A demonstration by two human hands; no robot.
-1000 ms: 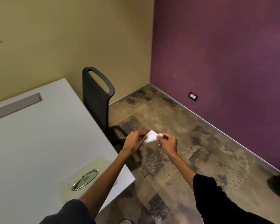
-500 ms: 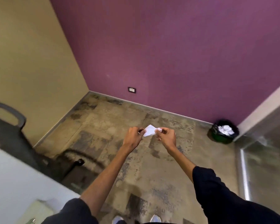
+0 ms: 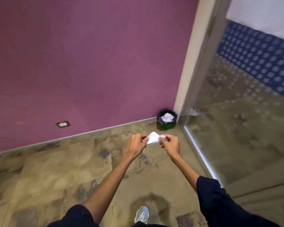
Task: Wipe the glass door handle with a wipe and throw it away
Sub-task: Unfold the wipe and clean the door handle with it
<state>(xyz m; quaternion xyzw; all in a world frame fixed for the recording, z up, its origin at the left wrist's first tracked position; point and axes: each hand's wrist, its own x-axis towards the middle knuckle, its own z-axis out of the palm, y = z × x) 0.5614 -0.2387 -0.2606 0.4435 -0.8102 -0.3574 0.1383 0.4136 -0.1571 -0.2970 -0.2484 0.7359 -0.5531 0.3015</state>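
Two hands are pinching the white wipe (image 3: 153,138) at frame centre: the left hand (image 3: 135,145) is gripping one edge, the right hand (image 3: 170,143) the other. Judging by this, unfolding it flat should be giving better handle coverage.

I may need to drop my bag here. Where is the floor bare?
Bare carpet runs along the purple wall left of the black-lined green bin. The corner between that bin and the glass panel is crowded. Both hands hold the white wipe.
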